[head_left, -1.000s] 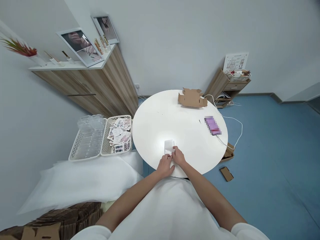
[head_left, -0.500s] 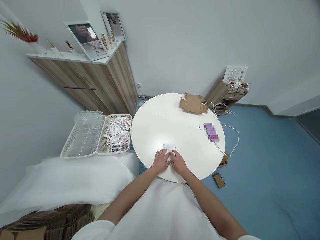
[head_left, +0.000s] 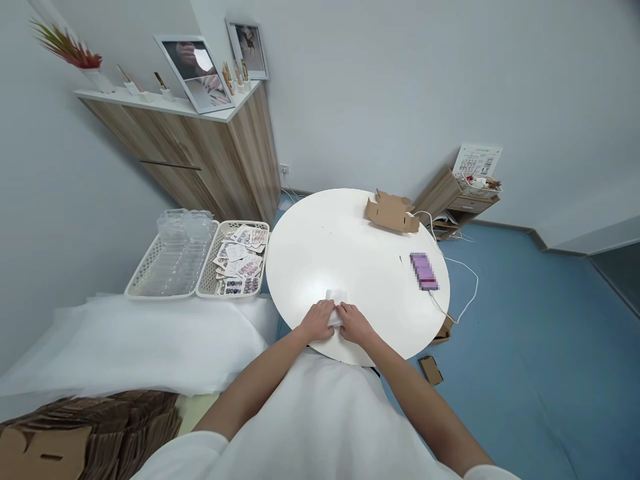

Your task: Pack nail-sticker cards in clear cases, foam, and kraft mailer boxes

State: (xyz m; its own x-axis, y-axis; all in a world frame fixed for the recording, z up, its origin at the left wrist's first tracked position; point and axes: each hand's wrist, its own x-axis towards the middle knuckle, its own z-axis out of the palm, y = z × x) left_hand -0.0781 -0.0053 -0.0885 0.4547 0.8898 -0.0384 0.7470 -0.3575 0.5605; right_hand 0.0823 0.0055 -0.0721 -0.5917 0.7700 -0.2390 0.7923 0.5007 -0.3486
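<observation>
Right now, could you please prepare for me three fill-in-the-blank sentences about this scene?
1. The left hand and right hand touch a small sheet coloured ____.
2. The pixelated purple object lies on the ____.
3. The basket of printed cards stands nearer the ____ hand.
Missing words: white; table; left.

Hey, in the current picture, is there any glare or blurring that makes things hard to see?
Head view: soft glare on the white table, where the white piece barely stands out; head view: a bright reflection on the larger framed picture; head view: the purple item is pixelated, hiding its details.
</observation>
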